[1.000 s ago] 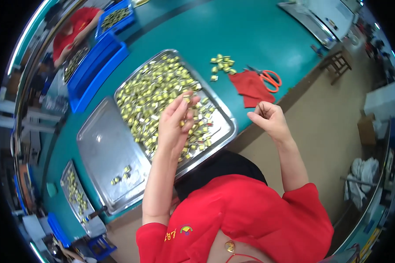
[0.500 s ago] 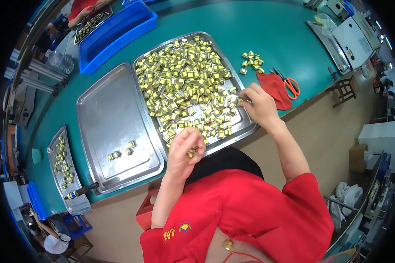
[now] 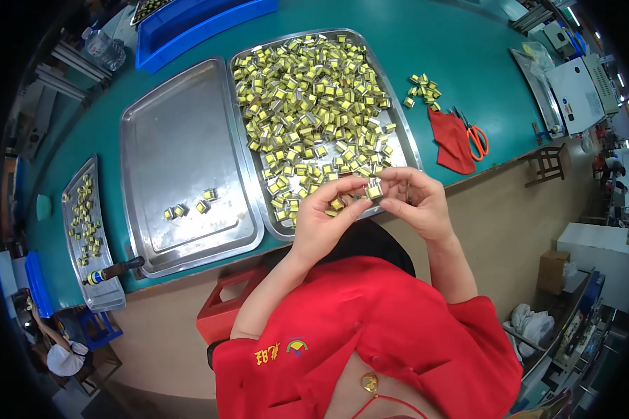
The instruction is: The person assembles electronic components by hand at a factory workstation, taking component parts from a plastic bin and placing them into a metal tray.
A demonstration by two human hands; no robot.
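My two hands meet over the near edge of a metal tray (image 3: 417, 150) heaped with small yellow-taped transformers (image 3: 314, 98). Between the fingertips is one small transformer (image 3: 374, 189), its metal side turned up. My left hand (image 3: 326, 222) pinches it from the left, and another transformer (image 3: 337, 204) shows inside that hand's curled fingers. From the other side my right hand (image 3: 419, 208) closes on the same piece with thumb and forefinger. Something thin and dark shows among the right fingers; its kind cannot be made out.
A second metal tray (image 3: 182, 133) at left bears several transformers near its front. Further left, a narrow tray (image 3: 105, 297) holds more pieces and a dark-handled tool (image 3: 115, 270). Right of the heap lie loose transformers, a red cloth (image 3: 451, 140) and orange-handled scissors (image 3: 478, 142). A blue bin (image 3: 189, 31) stands behind.
My right hand has come from the heap's right side to meet my left hand, which moved right and opened out of its fist. A transformer is now between them. The view has shifted.
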